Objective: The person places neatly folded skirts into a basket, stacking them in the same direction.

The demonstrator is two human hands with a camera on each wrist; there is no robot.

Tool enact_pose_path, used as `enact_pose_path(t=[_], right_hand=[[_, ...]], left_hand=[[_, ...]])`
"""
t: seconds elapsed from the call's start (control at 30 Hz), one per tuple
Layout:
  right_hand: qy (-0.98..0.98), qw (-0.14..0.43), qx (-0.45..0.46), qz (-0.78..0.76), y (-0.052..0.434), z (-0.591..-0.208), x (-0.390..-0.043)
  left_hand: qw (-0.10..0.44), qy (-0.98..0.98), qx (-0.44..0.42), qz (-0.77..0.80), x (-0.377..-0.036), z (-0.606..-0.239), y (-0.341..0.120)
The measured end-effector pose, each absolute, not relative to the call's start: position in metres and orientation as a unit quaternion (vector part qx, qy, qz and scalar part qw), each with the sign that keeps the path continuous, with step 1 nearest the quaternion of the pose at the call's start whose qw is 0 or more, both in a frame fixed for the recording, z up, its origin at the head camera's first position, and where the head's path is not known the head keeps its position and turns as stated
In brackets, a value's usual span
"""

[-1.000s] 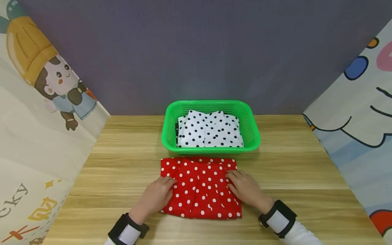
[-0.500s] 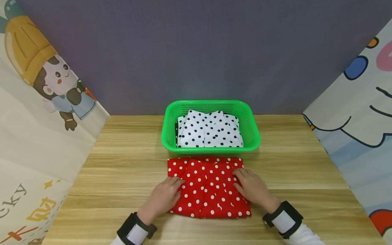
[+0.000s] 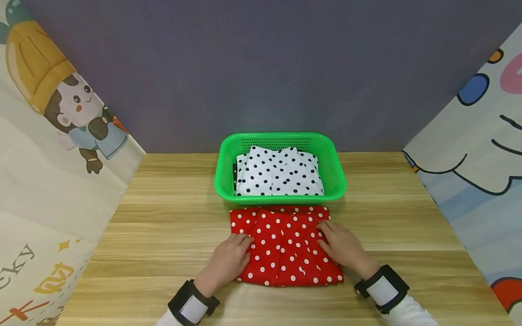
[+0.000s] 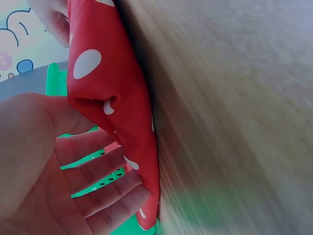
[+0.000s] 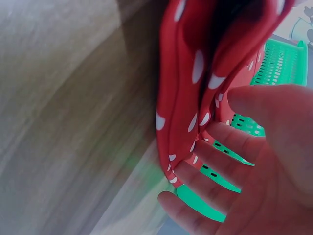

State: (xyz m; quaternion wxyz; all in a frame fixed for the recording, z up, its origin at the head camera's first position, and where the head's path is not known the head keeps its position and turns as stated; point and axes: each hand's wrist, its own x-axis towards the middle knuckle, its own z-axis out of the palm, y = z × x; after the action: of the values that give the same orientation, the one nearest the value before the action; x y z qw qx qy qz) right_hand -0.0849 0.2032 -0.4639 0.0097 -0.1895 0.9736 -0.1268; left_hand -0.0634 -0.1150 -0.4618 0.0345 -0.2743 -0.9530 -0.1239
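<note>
A folded red garment with white dots lies flat on the table; its exact kind cannot be told. My left hand rests at its left side, fingertips on the fabric. In the left wrist view, the left fingers stretch against the red edge, with the thumb on top. On the opposite side, my right hand touches the garment with its fingertips. The right wrist view has the right fingers extended along layered red folds, thumb near the upper layer. Neither hand is curled round the cloth.
Just beyond the garment stands a green perforated basket. Folded white cloth with black dots lies in it, with a bit of black fabric at its left. The wooden table meets a dark back wall and printed side panels.
The red garment has slid to the right and slightly toward the basket, both hands moving along with it. The basket and its contents have stayed put.
</note>
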Motion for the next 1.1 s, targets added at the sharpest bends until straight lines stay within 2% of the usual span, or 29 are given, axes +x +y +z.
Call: enact_pose_path(t=[0.2,0.5,0.8,1.1], right_hand=[[0.972,0.016,-0.186,-0.14,0.205,-0.463,-0.086],[0.971,0.032,-0.156,-0.181,0.202,-0.459,-0.089],[0.977,0.022,-0.12,-0.177,0.198,-0.456,-0.096],[0.981,0.048,-0.067,-0.174,0.196,-0.453,-0.103]], left_hand=[[0.028,-0.955,-0.263,-0.133,-0.067,-0.459,-0.112],[0.023,-0.971,-0.164,-0.171,-0.08,-0.451,-0.11],[-0.029,-0.985,-0.06,-0.162,-0.093,-0.449,-0.114],[-0.05,-0.982,-0.042,-0.176,-0.099,-0.449,-0.109]])
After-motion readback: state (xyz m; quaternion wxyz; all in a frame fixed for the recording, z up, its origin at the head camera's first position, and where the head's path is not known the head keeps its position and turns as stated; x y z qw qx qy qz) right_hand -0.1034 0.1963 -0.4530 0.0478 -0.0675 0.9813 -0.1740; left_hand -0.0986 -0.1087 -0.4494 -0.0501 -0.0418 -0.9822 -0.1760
